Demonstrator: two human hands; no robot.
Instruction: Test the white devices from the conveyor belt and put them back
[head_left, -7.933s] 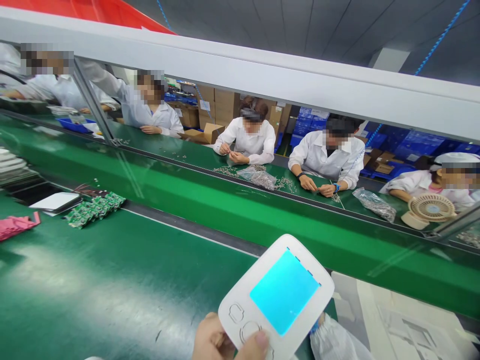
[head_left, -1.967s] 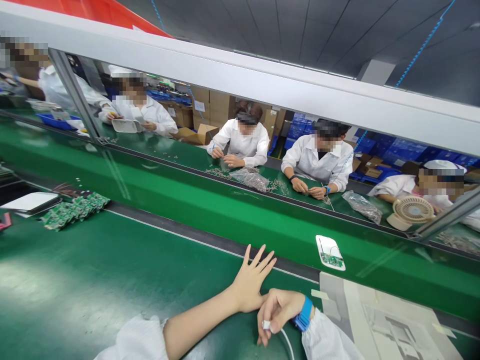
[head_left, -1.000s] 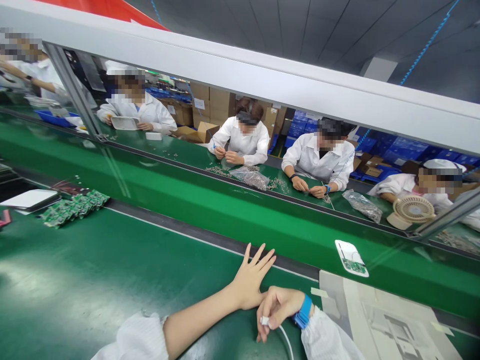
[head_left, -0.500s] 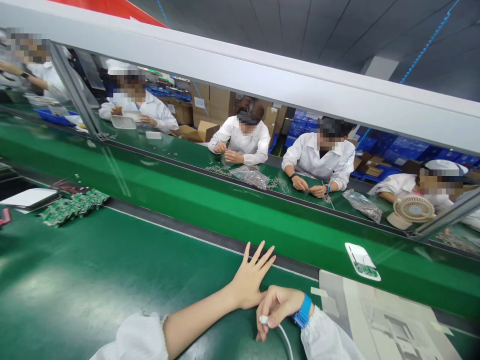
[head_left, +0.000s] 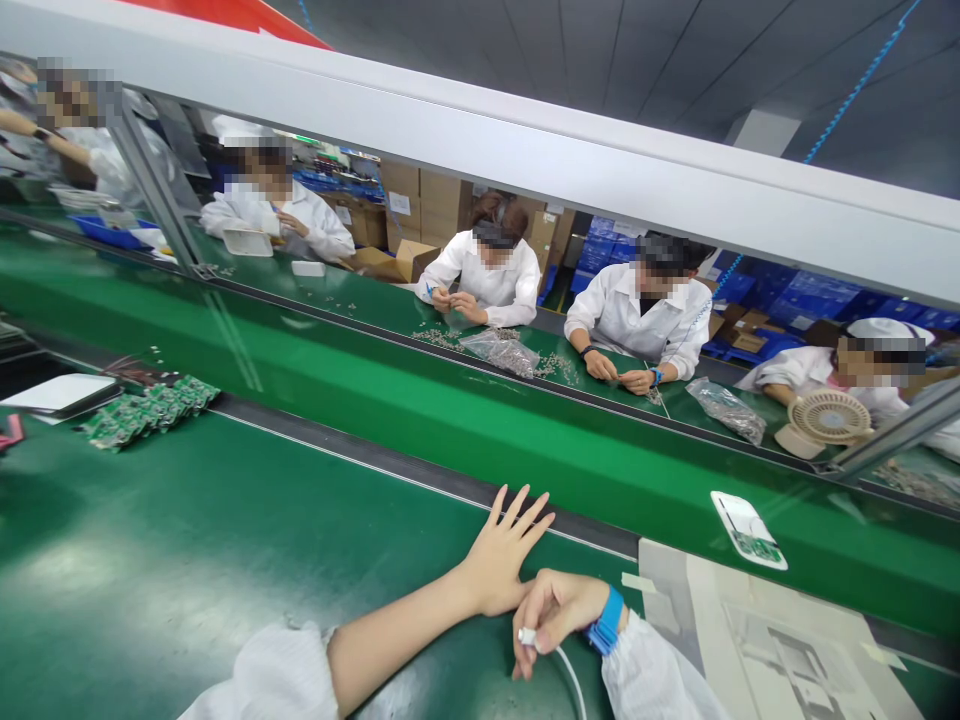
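My left hand [head_left: 501, 560] lies palm down with fingers spread, its fingertips over the dark edge strip of the green table [head_left: 225, 520]; nothing is in it. Right beside it, near its thumb, my right hand [head_left: 559, 615] wears a blue wrist strap [head_left: 606, 622]. Its curled fingers hold the white connector [head_left: 527, 637] of a white cable [head_left: 574, 680] that runs down out of view. Farther right, a white tray with a green circuit board [head_left: 750, 530] sits on the green belt [head_left: 450, 430].
Stacked green circuit boards [head_left: 150, 410] and a white panel [head_left: 60, 393] are at the left. A taped sheet [head_left: 675, 600] covers the right table corner. Beyond the belt, behind a metal frame [head_left: 480, 130], several people in white work beside bags of small parts [head_left: 501, 352] and a fan [head_left: 827, 418].
The white tray with the circuit board has shifted right along the belt. My hands have stayed nearly still. Across the belt, some co-workers' hands have moved slightly.
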